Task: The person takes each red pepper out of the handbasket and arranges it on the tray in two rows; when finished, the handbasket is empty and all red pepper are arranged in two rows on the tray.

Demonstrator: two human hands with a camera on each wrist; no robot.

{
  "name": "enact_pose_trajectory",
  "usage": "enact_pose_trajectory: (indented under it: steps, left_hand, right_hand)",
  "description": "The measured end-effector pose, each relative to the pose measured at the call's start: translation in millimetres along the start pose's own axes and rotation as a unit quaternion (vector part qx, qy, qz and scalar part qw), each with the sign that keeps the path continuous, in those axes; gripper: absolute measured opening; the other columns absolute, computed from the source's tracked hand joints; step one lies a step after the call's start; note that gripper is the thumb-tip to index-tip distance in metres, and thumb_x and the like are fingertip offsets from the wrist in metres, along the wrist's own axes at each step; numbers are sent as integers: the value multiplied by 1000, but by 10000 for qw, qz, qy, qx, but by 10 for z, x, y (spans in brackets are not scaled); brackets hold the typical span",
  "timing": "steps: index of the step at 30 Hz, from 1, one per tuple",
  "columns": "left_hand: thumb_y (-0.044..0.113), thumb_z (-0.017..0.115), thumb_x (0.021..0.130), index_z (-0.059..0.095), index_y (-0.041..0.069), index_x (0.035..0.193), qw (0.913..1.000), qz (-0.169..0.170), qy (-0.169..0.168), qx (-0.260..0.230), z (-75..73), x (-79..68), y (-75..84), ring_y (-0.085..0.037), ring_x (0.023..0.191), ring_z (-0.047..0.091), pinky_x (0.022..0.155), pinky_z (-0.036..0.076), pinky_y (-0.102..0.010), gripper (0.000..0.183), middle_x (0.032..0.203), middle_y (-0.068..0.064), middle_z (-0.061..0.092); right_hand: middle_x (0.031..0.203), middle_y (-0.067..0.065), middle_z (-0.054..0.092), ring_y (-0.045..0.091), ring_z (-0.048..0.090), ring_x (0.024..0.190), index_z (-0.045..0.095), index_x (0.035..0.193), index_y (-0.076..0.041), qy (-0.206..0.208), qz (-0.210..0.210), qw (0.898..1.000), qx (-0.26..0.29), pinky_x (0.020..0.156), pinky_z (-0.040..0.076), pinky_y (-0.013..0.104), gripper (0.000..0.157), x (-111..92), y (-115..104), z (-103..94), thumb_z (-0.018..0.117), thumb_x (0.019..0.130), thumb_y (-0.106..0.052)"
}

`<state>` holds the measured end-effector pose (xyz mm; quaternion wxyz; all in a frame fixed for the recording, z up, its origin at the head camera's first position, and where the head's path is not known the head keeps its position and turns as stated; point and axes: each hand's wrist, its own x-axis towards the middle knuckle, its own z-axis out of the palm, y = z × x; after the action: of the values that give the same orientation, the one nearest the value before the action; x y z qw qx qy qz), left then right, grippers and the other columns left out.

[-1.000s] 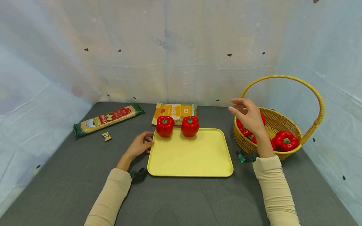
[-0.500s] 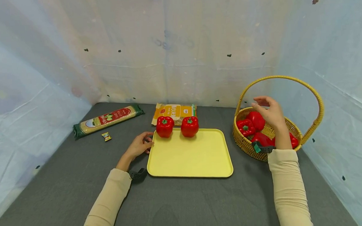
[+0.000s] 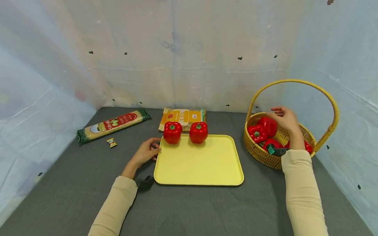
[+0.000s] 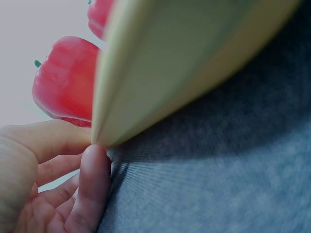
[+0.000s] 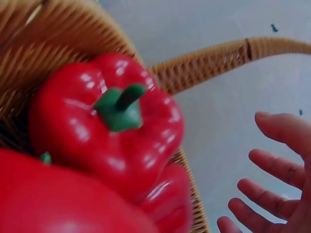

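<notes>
My left hand is at the left rim of a yellow tray; in the left wrist view its thumb and a fingertip pinch the tray's edge. Two red bell peppers with green stems stand side by side at the tray's far edge, a left pepper and a right pepper. Over a wicker basket hovers my right hand, fingers apart and slightly bent, holding nothing. Several red bell peppers lie in that basket, partly hidden by the right hand and wrist in the head view.
Behind the tray lies an orange grain packet. A long pasta packet and a small yellow wrapped piece are at the back left. The basket's tall handle arches over it. A pale curtain borders the table.
My right hand has moved right and, lately, a little lower over the basket, uncovering peppers at its left side. My left hand and the tray stay in place.
</notes>
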<state>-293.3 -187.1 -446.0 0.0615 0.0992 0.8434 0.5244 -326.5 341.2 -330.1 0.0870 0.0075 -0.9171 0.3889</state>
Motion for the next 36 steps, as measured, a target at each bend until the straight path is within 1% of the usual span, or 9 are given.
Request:
enact_pose_trajectory:
  steps: [4, 9, 15, 23, 30, 33, 36]
  left_hand:
    - [11, 58, 91, 43, 1, 133, 9999, -151, 2, 11, 3, 13, -9, -18, 67, 54, 55, 53, -29, 45, 99, -15, 51]
    - [11, 58, 91, 42, 2, 134, 9995, -320, 11, 41, 11, 29, -4, -20, 68, 54, 56, 53, -30, 47, 101, -16, 51]
    - [10, 58, 91, 42, 2, 134, 9995, -313, 1, 50, 16, 42, -15, -19, 67, 54, 56, 53, -30, 46, 100, -15, 51]
    - [10, 58, 91, 42, 1, 134, 9996, -262, 23, 39, 9, 36, -10, -19, 67, 53, 55, 53, -30, 47, 100, -16, 51]
    - [10, 58, 92, 41, 0, 134, 9997, -238, 1, 45, 9, 34, -27, -18, 67, 54, 55, 53, -29, 47, 100, -16, 51]
    - [10, 58, 92, 41, 0, 134, 9998, -219, 5, 14, 10, 32, -27, -18, 67, 53, 56, 53, -30, 47, 101, -17, 51]
    - [10, 59, 91, 41, 0, 135, 9998, -219, -7, 16, 15, 31, -27, -19, 68, 53, 56, 52, -30, 48, 102, -17, 51]
  right_hand:
    - [136, 31, 36, 47, 35, 122, 37, 136, 3, -171, 177, 9997, 60, 96, 34, 59, 70, 20, 93, 26, 52, 91, -48]
    - [140, 33, 30, 50, 31, 124, 30, 141, 2, -230, 359, 9990, 134, 97, 31, 62, 77, 33, 147, 40, 51, 90, -52]
    - [142, 34, 25, 51, 28, 127, 22, 145, 1, -199, 485, 9985, 136, 98, 29, 62, 83, 38, 173, 56, 50, 89, -54]
    - [141, 37, 23, 52, 26, 127, 16, 147, 1, -239, 450, 9986, 159, 98, 28, 63, 85, 42, 230, 97, 51, 90, -51]
    - [140, 38, 23, 52, 27, 126, 8, 148, 1, -671, 549, 9960, -209, 100, 29, 62, 88, 69, 311, 130, 50, 91, -51]
    - [144, 36, 17, 52, 24, 129, 4, 148, 1, -906, 568, 9938, -320, 101, 26, 63, 90, 68, 328, 134, 50, 91, -51]
    - [148, 33, 10, 52, 17, 132, 1, 148, 0, -1105, 552, 9914, -426, 103, 21, 64, 91, 58, 337, 132, 50, 91, -50]
